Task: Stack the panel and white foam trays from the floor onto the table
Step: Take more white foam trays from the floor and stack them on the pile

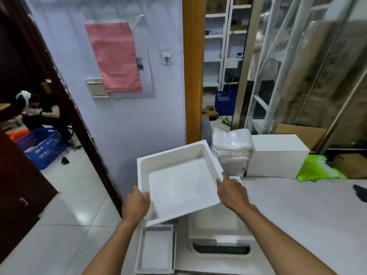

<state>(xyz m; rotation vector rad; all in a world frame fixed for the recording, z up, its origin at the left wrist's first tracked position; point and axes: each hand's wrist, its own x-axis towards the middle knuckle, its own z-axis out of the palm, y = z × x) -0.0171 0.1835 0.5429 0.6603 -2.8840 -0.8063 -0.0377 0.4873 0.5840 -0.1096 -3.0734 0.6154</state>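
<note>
A square white foam tray (178, 181) is held up in the air, tilted, its hollow side facing me. My left hand (137, 205) grips its near left corner, and my right hand (231, 192) holds its right edge. Below it, another white foam tray (155, 251) stands on edge beside the table's left end. The white table (307, 211) stretches out to the right, with a white moulded panel (218, 235) that has a dark slot lying on its near left part.
A stack of clear bags (232, 151) and a white box (278, 155) sit at the table's far edge, with green sheets (317, 169) to their right. A dark door frame (79, 116) stands left. A seated person (45, 114) and blue crates (41, 147) are beyond it.
</note>
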